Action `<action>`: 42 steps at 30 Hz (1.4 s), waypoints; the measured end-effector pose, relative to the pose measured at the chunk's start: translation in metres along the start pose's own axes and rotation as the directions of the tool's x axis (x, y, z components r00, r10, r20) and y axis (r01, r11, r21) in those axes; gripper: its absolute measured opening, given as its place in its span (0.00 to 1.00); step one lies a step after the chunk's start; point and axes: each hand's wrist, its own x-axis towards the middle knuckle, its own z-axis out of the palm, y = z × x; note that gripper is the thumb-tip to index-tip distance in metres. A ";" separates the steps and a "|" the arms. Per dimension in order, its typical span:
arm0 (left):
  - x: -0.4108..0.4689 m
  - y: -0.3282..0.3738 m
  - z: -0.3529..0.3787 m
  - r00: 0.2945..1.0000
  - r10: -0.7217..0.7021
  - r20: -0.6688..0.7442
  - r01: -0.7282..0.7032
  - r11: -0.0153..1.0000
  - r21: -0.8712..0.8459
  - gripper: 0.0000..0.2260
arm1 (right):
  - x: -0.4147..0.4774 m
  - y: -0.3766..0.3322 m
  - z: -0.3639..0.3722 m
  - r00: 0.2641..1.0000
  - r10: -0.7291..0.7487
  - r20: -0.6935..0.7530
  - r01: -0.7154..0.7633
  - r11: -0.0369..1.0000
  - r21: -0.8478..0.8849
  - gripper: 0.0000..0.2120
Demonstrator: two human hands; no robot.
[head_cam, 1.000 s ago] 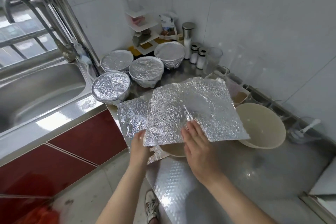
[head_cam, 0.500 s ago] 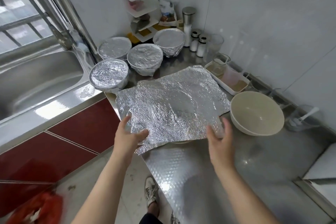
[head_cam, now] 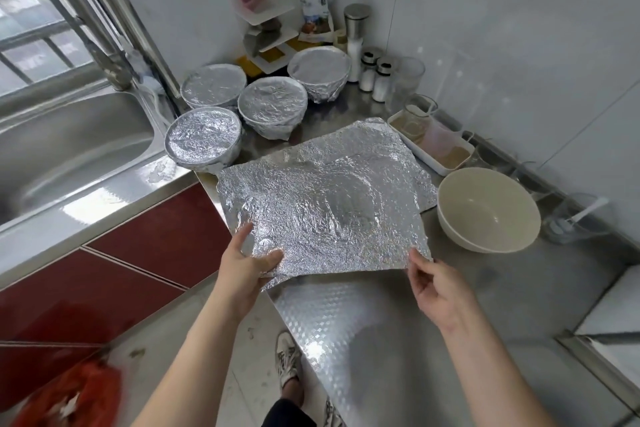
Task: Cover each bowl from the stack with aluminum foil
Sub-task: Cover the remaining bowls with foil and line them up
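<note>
Four covered bowls (head_cam: 273, 104) stand at the back of the table (head_cam: 502, 288) near the sink (head_cam: 69, 156), one bare bowl (head_cam: 488, 210) waits at the right, and the foil sheet (head_cam: 322, 204) is held low between them, its near corners pinched by the left grip (head_cam: 242, 267) and the right grip (head_cam: 436, 288).

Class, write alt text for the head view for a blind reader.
A left hand and right hand hold a foil sheet by its near corners over a counter. Four foil-covered bowls stand behind it, an uncovered cream bowl to its right.
</note>
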 end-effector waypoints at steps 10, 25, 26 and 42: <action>-0.010 -0.013 -0.013 0.995 0.036 0.096 -0.036 0.999 -0.007 0.40 | 0.005 0.013 0.000 1.000 -0.016 -0.014 0.018 0.993 0.117 0.24; -0.010 -0.035 0.063 0.592 0.321 0.739 -0.732 -0.170 0.660 0.24 | -0.012 0.013 0.005 0.997 0.019 -0.069 -0.015 0.998 0.061 0.10; -0.007 -0.038 0.060 0.584 0.327 0.743 -0.740 -0.162 0.653 0.23 | -0.013 0.013 0.005 0.997 0.026 -0.078 -0.020 0.997 0.072 0.10; -0.012 -0.041 0.043 0.394 0.624 0.675 -0.798 -0.133 0.588 0.13 | -0.010 0.008 0.006 0.993 -0.117 -0.011 0.112 0.976 -0.186 0.08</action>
